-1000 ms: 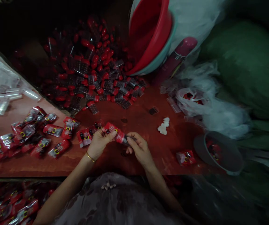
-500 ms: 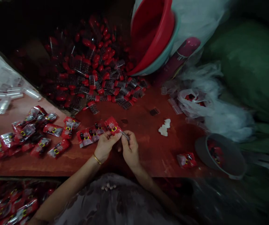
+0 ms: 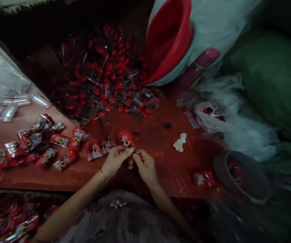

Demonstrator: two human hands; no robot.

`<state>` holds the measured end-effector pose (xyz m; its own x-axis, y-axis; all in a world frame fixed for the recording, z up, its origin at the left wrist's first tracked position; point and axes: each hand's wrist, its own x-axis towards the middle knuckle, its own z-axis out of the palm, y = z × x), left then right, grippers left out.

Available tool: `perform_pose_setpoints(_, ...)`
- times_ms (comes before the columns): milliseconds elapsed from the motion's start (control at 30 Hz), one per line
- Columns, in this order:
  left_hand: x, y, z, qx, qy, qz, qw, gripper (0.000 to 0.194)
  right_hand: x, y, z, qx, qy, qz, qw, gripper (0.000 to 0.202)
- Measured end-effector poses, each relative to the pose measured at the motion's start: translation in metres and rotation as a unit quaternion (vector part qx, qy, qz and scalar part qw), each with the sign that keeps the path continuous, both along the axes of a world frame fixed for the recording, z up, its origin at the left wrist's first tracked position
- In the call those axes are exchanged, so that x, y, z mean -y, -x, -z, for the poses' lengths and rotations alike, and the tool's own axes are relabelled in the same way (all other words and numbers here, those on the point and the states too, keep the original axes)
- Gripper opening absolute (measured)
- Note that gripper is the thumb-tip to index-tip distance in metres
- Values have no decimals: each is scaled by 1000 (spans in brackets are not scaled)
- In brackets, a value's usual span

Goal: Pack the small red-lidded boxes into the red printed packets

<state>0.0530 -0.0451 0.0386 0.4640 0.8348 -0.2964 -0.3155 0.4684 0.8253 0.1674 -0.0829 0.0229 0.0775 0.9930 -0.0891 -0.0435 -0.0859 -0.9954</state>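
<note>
My left hand [image 3: 115, 162], with a gold bracelet at the wrist, pinches the lower edge of a red printed packet [image 3: 126, 137]. Fingers of my right hand [image 3: 145, 166] are closed at the packet's lower right corner, close to the left fingertips. The packet stands upright between the hands; its bottom end is partly hidden by the fingers. Just left of it, flat red packets [image 3: 100, 147] lie in a row on the red table [image 3: 158, 141]. Several filled, shiny red packets [image 3: 44, 158] are heaped farther left.
Red-capped clear containers [image 3: 110, 77] spill from a dark box. Behind stand a red basin [image 3: 165, 40] and a pink-capped can [image 3: 198, 67]. Clear tubes [image 3: 16, 104] lie left. At right are plastic bags [image 3: 246, 131], a white scrap [image 3: 180, 142] and a grey bowl [image 3: 249, 179].
The view has shifted slightly, so the scene sits lower and further right. The held packet has turned more upright, and the right hand has tilted around its lower end.
</note>
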Motion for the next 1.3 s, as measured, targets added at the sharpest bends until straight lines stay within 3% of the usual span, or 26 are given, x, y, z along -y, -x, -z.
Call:
perform_pose_setpoints(67,-2,1,2,-3,-2,-14,1000,29,-2,-2,3,46,-3,3,999,24)
perform_pose_setpoints(167,-9,5,9,-86,-49,-36,994,28,-6,-9,11,219,-67,34,973,22)
perform_pose_setpoints(233,-12,9,14,-201,-120,-22,972,28,-9,-15,14,360,-133,68,921,33)
perform_pose_setpoints(333,-13,11,18,-356,-243,35,901,28,-16,-23,10,514,-216,54,828,68)
perform_pose_setpoints(467,-9,4,20,-425,-368,66,824,30,-24,-28,1,607,-275,-40,745,63)
perform_pose_setpoints(567,-6,2,26,-438,-405,76,799,29,-27,-31,4,609,-303,-63,730,58)
perform_pose_setpoints(667,-4,3,34,-427,-427,82,793,28,-30,-34,12,591,-333,-34,734,51)
perform_pose_setpoints(900,-3,8,39,-400,-433,84,803,25,-37,-34,23,552,-352,-40,755,41)
perform_pose_setpoints(1067,-6,7,41,-374,-425,73,821,31,-35,-29,30,531,-284,-10,798,43)
perform_pose_setpoints(1133,-7,6,39,-347,-380,54,856,28,-32,-26,28,538,-239,19,808,59)
perform_pose_setpoints(1200,-8,5,36,-284,-288,34,914,27,-28,-22,23,537,-217,63,813,73)
perform_pose_setpoints(1300,-8,1,26,-128,-106,16,986,33,-22,-18,14,520,-232,108,815,66)
